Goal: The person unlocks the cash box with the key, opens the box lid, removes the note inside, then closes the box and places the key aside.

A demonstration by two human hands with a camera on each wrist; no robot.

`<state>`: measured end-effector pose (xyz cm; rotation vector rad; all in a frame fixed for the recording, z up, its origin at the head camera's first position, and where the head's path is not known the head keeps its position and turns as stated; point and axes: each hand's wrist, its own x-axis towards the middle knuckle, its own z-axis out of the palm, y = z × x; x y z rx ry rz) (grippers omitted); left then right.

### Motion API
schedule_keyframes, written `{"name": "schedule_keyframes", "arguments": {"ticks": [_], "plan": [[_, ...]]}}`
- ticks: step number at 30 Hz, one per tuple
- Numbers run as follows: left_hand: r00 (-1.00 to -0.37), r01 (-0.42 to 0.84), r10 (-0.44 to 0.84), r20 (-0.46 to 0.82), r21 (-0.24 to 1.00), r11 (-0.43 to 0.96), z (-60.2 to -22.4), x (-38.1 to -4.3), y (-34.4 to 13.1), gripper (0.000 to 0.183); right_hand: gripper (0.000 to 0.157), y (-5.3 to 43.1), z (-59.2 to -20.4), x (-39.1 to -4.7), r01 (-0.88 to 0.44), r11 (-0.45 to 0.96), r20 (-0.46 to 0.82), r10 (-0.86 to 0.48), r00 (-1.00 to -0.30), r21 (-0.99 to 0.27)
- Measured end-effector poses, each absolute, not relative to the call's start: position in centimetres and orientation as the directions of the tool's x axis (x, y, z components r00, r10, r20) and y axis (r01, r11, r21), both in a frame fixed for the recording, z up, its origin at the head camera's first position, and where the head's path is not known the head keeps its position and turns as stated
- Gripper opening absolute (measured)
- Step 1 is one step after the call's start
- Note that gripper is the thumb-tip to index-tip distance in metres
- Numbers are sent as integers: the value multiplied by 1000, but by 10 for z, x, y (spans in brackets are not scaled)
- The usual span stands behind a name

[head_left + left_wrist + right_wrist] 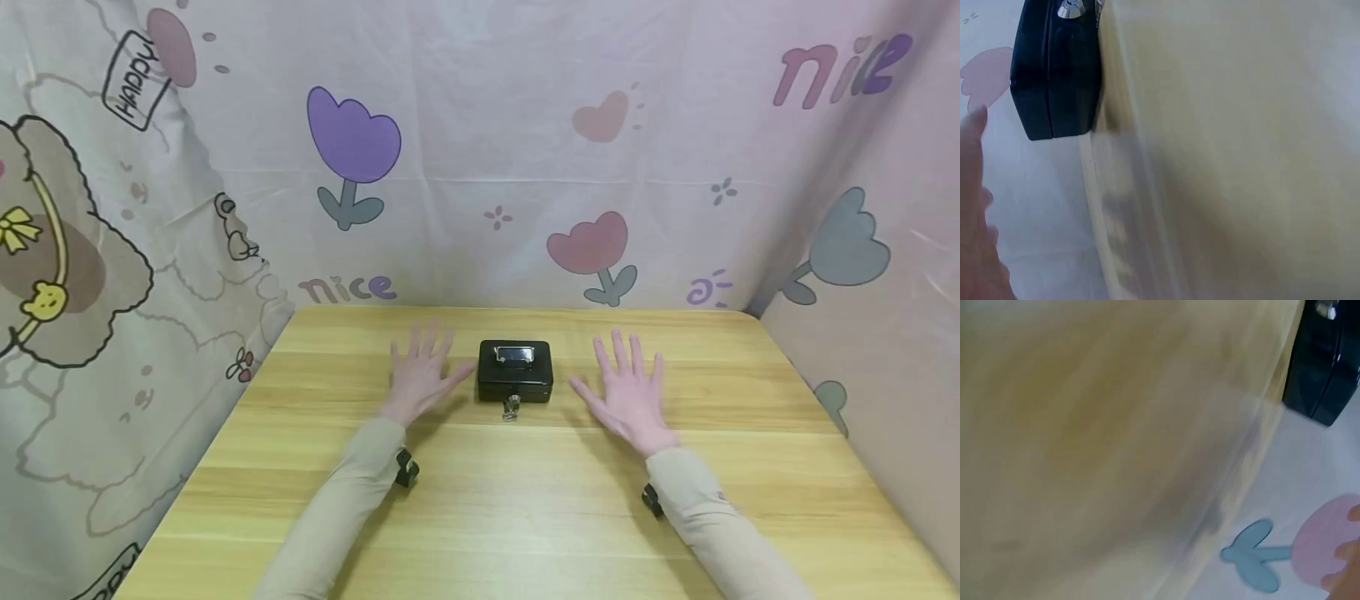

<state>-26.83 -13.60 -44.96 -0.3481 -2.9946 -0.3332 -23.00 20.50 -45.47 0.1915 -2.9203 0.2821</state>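
Observation:
A small black cash box (pixel 515 382) with a silver handle on its lid sits near the far side of the wooden table. Keys (pixel 512 407) hang from the lock on its front face. To the left of the box is my left hand (pixel 422 379), fingers spread and straight, the thumb close to the box's side. My right hand (pixel 628 396) is at the right with its fingers spread, a little farther from the box. Neither hand holds anything. Both wrist views show the box's front lock (pixel 1071 9) and only part of each hand.
The light wooden table (pixel 510 517) reaches back to a printed cloth (pixel 465 125) with flowers and hearts. More patterned cloth hangs along the left and right sides. A small black device (pixel 407 468) is on the left wrist, another (pixel 652 500) on the right.

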Motion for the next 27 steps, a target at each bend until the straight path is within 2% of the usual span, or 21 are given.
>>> {"name": "schedule_keyframes", "arguments": {"ticks": [6, 9, 13, 16, 22, 27], "plan": [[-933, 358, 349, 85, 304, 883, -450, -282, -121, 94, 87, 181, -451, -228, -204, 966, 240, -162, -957, -159], [-908, 394, 417, 38, 414, 820, -451, -287, -119, 102, 88, 172, -452, -226, -223, 961, 247, -179, -952, -161], [-888, 350, 459, -23, 614, 707, -455, -291, -119, 113, 90, 165, -456, -223, -243, 948, 256, -187, -948, -205], [-883, 299, 466, -52, 703, 645, -458, -292, -119, 115, 91, 161, -459, -221, -246, 936, 267, -178, -947, -250], [-884, 265, 463, -63, 749, 607, -463, -293, -118, 111, 92, 157, -462, -219, -233, 908, 252, -149, -956, -349], [-890, 246, 455, -38, 799, 548, -469, -297, -116, 108, 87, 153, -462, -219, -208, 839, 237, -97, -967, -503]]}}
